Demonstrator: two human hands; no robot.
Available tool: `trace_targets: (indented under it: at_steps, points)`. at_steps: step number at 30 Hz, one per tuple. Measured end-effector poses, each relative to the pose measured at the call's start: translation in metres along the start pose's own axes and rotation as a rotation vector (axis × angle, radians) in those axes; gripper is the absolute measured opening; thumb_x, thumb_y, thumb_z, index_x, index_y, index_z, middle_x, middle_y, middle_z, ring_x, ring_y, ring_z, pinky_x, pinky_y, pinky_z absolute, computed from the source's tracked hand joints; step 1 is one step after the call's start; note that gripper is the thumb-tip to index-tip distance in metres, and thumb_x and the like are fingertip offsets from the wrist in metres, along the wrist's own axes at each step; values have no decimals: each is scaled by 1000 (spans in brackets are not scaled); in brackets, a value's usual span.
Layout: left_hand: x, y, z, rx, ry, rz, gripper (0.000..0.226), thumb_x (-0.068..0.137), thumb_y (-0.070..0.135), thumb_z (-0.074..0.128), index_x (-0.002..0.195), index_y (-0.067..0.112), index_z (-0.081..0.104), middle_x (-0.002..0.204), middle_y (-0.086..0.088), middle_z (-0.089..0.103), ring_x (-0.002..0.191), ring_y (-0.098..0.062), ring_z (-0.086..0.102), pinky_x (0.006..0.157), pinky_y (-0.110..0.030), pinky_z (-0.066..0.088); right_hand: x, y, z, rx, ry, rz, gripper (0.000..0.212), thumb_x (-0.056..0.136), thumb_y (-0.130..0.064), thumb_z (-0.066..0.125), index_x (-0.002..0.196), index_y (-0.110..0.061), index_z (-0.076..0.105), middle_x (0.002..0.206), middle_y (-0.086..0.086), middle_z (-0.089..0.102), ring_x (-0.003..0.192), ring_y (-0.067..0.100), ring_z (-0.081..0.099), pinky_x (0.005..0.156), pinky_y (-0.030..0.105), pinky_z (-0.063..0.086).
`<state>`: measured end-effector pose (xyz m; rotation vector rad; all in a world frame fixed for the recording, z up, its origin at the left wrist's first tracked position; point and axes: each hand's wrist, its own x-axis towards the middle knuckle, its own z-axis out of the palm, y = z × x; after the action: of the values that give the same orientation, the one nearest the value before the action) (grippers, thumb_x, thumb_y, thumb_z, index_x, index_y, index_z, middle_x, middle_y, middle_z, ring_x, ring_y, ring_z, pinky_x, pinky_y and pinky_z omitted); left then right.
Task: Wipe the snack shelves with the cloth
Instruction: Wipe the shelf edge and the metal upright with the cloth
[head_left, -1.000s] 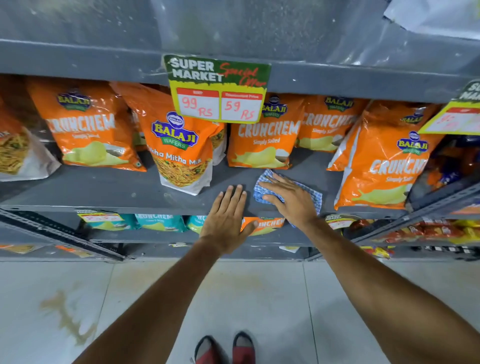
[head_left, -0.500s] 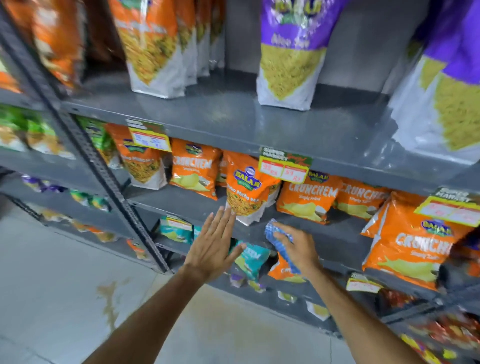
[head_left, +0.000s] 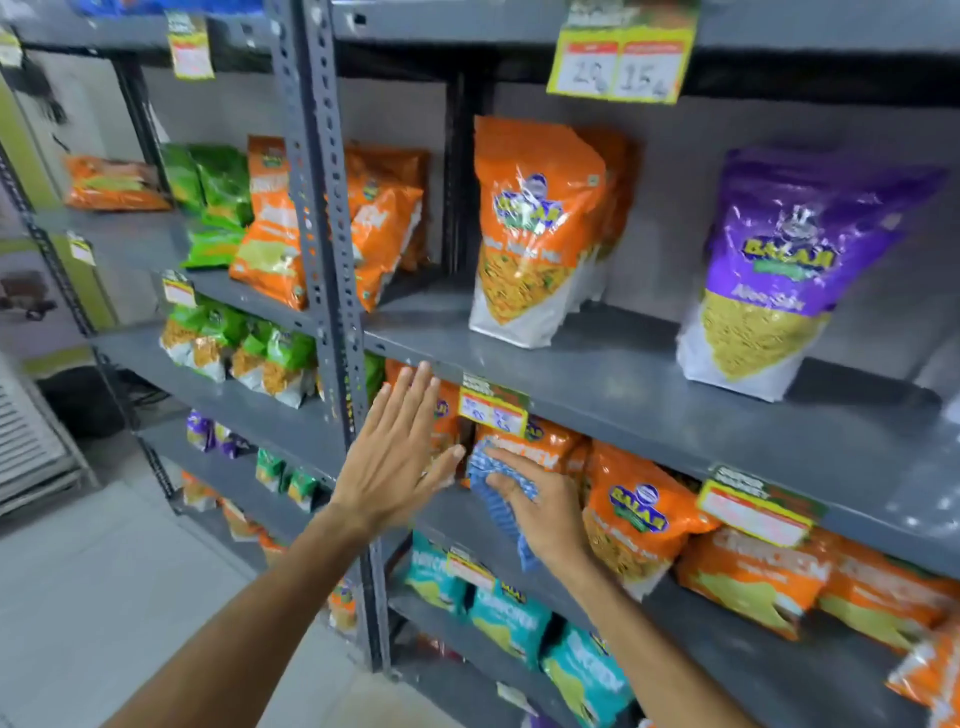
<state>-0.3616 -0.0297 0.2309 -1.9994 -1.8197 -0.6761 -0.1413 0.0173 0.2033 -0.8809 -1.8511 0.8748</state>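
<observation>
My right hand (head_left: 545, 512) grips a blue checked cloth (head_left: 498, 499) that hangs in front of the orange snack bags, off the shelf board. My left hand (head_left: 397, 457) is flat with fingers spread, held in the air just left of the cloth, in front of the grey upright post (head_left: 332, 291). Above both hands runs a grey metal shelf (head_left: 649, 384) carrying an orange Balaji bag (head_left: 535, 234) and a purple Balaji bag (head_left: 779, 270). Below it, the shelf with orange Crunchem bags (head_left: 753, 582) is mostly hidden by my right hand and the bags.
Yellow price tags (head_left: 493, 410) hang on the shelf fronts. A second rack on the left holds green and orange bags (head_left: 244, 353). Teal bags (head_left: 509, 618) fill the lower shelf. Pale tiled floor (head_left: 104, 597) spreads at lower left.
The view has swung up from the lower shelf to the upper ones. My right hand lifted the cloth off the shelf board and both hands rose.
</observation>
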Motion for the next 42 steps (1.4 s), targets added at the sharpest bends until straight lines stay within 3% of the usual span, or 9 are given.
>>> trace_targets:
  at_steps: [6, 15, 19, 24, 27, 29, 33, 37, 42]
  points:
    - [63, -104, -40, 33, 193, 40, 85, 107, 59, 35, 166, 4, 8, 176, -13, 0, 163, -28, -3, 133, -49, 7, 93, -76, 77, 80, 48, -96, 30, 94, -21, 70, 124, -26, 73, 122, -25, 68, 117, -8, 62, 99, 13, 46]
    - [184, -196, -59, -47, 412, 158, 77, 110, 48, 36, 165, 0, 11, 175, -19, 5, 163, -34, 1, 132, -54, 10, 250, -133, 106, -29, 392, -83, 33, 97, -29, 67, 130, -25, 68, 124, -23, 63, 109, -19, 56, 91, -1, 38]
    - [211, -201, -37, -74, 473, 222, 76, 111, 46, 40, 164, -1, 13, 173, -23, 8, 162, -40, 6, 129, -61, 16, 325, -110, 113, -138, 449, 54, 33, 97, -37, 65, 128, -24, 69, 108, -11, 67, 97, 5, 59, 84, 20, 43]
    - [229, -213, -10, -51, 611, 277, 77, 109, 36, 47, 165, 6, 5, 172, -19, 7, 162, -38, 2, 131, -56, 10, 401, -70, 112, -356, 489, 261, 34, 100, -25, 54, 131, -15, 63, 126, 11, 68, 111, 24, 62, 82, 21, 38]
    - [234, -217, 0, -56, 667, 301, 76, 108, 32, 47, 166, 6, 5, 172, -18, 7, 162, -36, 0, 131, -53, 7, 429, -48, 105, -555, 512, 422, 36, 101, -20, 52, 134, -6, 56, 138, 19, 58, 129, 35, 54, 100, 36, 42]
    - [235, -217, 4, -76, 693, 308, 75, 106, 30, 47, 166, 6, 8, 172, -19, 8, 162, -35, 2, 132, -53, 7, 442, -30, 99, -588, 505, 485, 39, 102, -15, 49, 140, -4, 49, 145, 19, 51, 136, 37, 48, 109, 39, 39]
    - [235, -218, 8, -80, 713, 325, 77, 104, 29, 49, 166, 6, 8, 171, -18, 7, 162, -34, 2, 132, -53, 8, 453, 2, 97, -626, 438, 568, 30, 96, -21, 55, 120, -6, 63, 125, 18, 65, 117, 37, 62, 93, 34, 50]
    - [235, -217, 7, -86, 725, 329, 77, 104, 29, 48, 166, 7, 8, 171, -17, 7, 162, -33, 2, 132, -52, 8, 455, 13, 108, -858, 246, 604, 37, 88, -47, 56, 117, -26, 68, 118, 5, 71, 111, 34, 65, 85, 38, 51]
    - [234, -216, 5, -97, 724, 322, 77, 104, 29, 49, 166, 8, 7, 170, -18, 10, 162, -31, -1, 132, -51, 7, 439, 8, 125, -842, 109, 506, 27, 90, -43, 53, 106, -27, 66, 109, 6, 73, 100, 33, 69, 84, 44, 58]
